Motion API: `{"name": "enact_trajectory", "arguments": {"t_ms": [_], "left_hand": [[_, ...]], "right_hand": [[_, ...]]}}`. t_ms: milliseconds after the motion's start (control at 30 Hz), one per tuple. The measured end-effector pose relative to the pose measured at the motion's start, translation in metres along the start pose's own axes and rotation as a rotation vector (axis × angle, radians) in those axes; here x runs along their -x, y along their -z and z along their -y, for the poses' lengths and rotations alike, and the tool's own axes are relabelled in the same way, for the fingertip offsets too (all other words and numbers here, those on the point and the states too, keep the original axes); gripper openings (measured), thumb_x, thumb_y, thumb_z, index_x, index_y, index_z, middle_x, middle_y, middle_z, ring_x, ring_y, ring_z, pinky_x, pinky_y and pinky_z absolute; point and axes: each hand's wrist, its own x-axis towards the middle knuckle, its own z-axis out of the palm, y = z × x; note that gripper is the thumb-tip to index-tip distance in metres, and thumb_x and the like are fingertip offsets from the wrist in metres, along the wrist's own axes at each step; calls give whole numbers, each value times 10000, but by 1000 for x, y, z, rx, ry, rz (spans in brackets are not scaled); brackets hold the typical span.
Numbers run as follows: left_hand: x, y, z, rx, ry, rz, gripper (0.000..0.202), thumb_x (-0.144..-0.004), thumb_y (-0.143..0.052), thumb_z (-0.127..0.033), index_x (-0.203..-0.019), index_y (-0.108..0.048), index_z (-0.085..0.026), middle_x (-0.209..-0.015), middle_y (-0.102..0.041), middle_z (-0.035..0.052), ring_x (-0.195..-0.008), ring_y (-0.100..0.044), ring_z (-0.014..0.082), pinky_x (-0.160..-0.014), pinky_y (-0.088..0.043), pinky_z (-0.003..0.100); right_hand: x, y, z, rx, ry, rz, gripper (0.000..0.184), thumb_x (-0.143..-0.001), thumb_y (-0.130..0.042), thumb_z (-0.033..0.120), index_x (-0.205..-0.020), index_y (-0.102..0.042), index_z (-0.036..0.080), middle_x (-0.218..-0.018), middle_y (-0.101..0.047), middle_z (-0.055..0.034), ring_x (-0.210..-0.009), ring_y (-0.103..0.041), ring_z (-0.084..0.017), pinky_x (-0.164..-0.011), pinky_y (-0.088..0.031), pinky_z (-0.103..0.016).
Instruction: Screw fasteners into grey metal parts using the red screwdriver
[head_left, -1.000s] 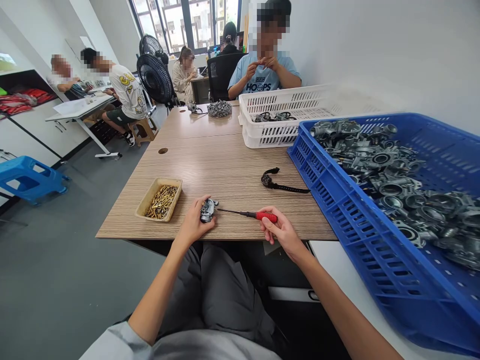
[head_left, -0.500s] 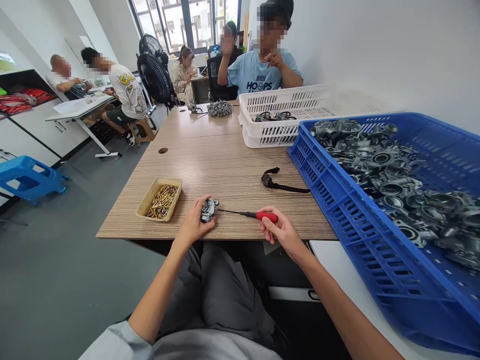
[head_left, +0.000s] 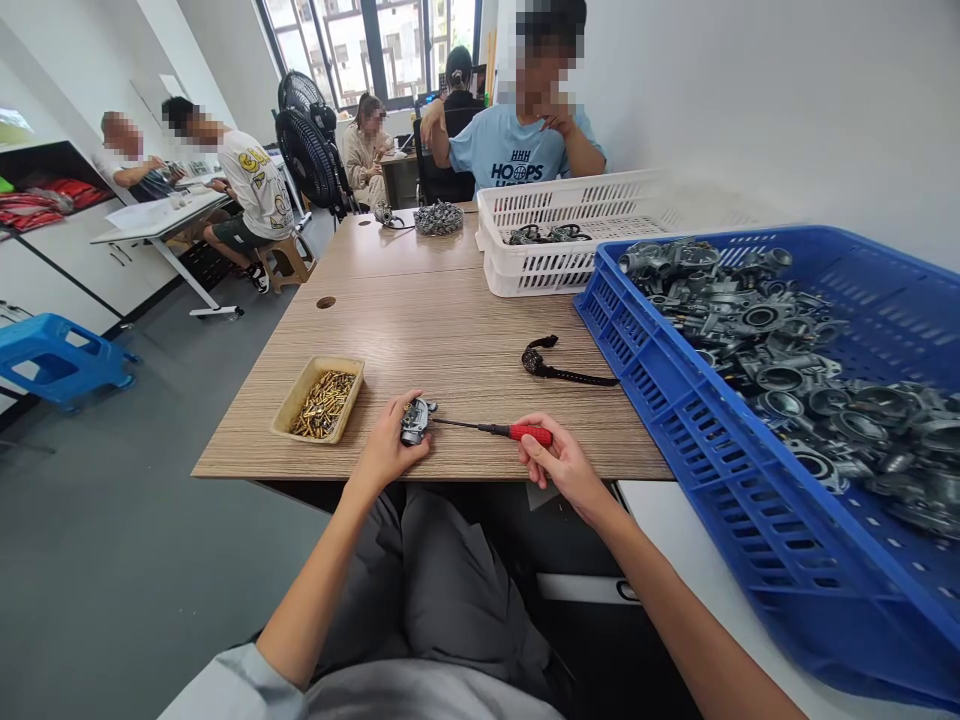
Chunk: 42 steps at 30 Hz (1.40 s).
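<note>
- Near left: tray (head_left: 351,408) of loose brass pieces (head_left: 322,405) — supply apparently remaining.
- Left hand (head_left: 388,445): fingers curled narrowly around the metal part (head_left: 415,422), near table edge.
- Screwdriver (head_left: 487,428): tip at the part's right side — apparently mid-step; completion cannot be told.
- Right hand (head_left: 559,460): fingers closed around the red handle (head_left: 531,434).
- Right: blue crate (head_left: 862,640), many castings (head_left: 761,318); finished or unfinished, cannot tell.

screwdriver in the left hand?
No, the right hand holds the red-handled screwdriver, while the left hand grips the metal part.
</note>
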Motion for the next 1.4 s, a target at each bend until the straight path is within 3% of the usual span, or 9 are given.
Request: {"name": "enact_trajectory", "arguments": {"t_ms": [900,1200,1300,1400], "left_hand": [[0,-1,1,6,-7,7,702,-849,-718,-174,-1495,-454,-251,-1382,-589,109,-1298,-585,280,-1132,-468,430],[1,-2,5,6,-35,-16,696,-855,-717,-182,-1495,-450,-237,-1410,-596,124,-1325,-586,288,-1152,-465,449],[1,-2,5,4,-35,-14,694,-858,-715,-181,-1496,-447,-240,-1414,-593,121,-1329,-584,284,-1156,-461,441],[1,-1,3,-4,-26,-4,698,-859,-716,-182,-1499,-443,-241,-1408,-588,119,-1322,-586,283,-1146,-467,433]], "right_hand": [[1,1,-1,90,-24,22,481,-901,-661,700,-941,-542,236,-567,-584,58,-406,-520,-106,-349,-377,-197],[1,0,-2,109,-37,18,466,-911,-655,664,-1064,-548,237,-586,-567,67,-431,-527,-117,-366,-390,-205],[2,1,-3,63,-33,39,489,-909,-676,631,-1160,-504,248,-638,-557,83,-456,-535,-113,-388,-414,-207],[1,2,-4,33,-26,60,481,-910,-686,615,-1142,-467,256,-660,-544,91,-467,-534,-106,-401,-425,-207]]}}
